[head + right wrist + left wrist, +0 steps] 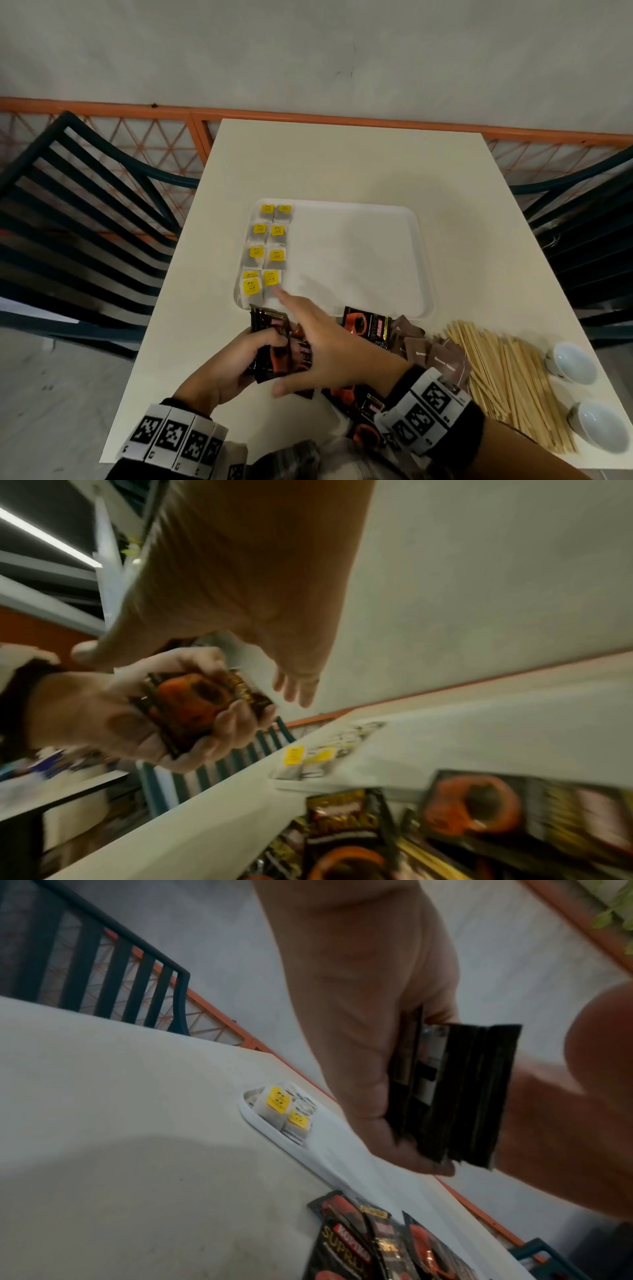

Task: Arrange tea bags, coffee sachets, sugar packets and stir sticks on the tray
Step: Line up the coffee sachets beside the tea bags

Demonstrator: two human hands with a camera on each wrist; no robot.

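A white tray (359, 260) lies mid-table with several yellow-tagged tea bags (267, 240) in two columns along its left side. My left hand (236, 359) grips a stack of black-and-orange coffee sachets (270, 346), also seen edge-on as the sachet stack (455, 1096) and face-on as the sachets (202, 704). My right hand (322, 339) hovers above that stack, fingers straight and spread, pointing toward the tray's near-left corner, holding nothing. More coffee sachets (368, 325) lie loose at the tray's near edge, with brown sugar packets (431, 356) and a pile of wooden stir sticks (507, 380) to the right.
Two small white cups (572, 359) stand at the table's right edge. Dark slatted chairs (75, 212) flank the table on both sides, and an orange lattice fence (308, 116) runs behind it. The tray's right part holds nothing.
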